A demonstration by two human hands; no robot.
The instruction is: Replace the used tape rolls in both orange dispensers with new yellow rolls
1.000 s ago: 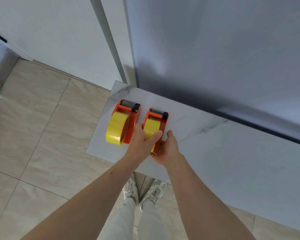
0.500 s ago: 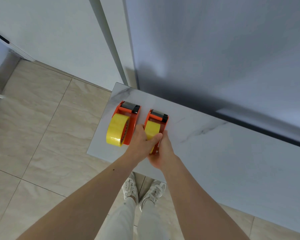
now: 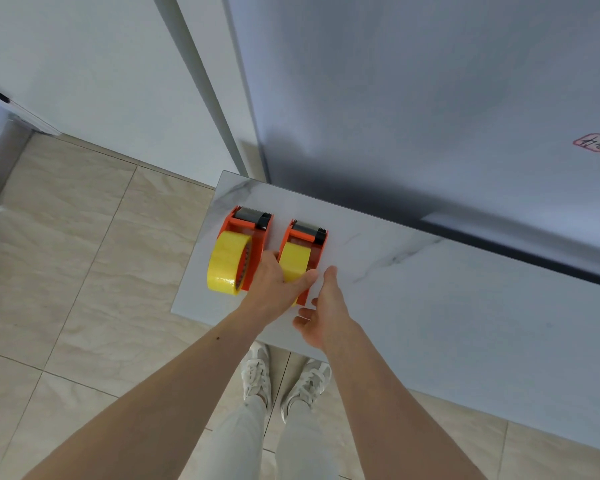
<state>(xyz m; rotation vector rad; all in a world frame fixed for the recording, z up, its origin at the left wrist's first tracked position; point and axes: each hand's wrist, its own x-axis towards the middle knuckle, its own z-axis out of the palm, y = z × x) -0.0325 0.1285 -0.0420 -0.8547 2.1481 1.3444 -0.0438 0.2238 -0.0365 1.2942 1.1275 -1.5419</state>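
From the head camera I see two orange dispensers side by side near the table's (image 3: 430, 306) left end, each carrying a yellow roll. My left hand (image 3: 274, 289) grips the right dispenser's (image 3: 312, 247) roll (image 3: 291, 263). My right hand (image 3: 326, 313) hangs relaxed just beside it, holding nothing. The left dispenser (image 3: 253, 237) and its roll (image 3: 227, 261) stand untouched.

Bare forearms, no sleeves; pale cream trousers (image 3: 250, 441); light grey-white lace-up sneakers (image 3: 257, 374).

The left hand (image 3: 274, 289) hides the right yellow roll's (image 3: 291, 265) near half.
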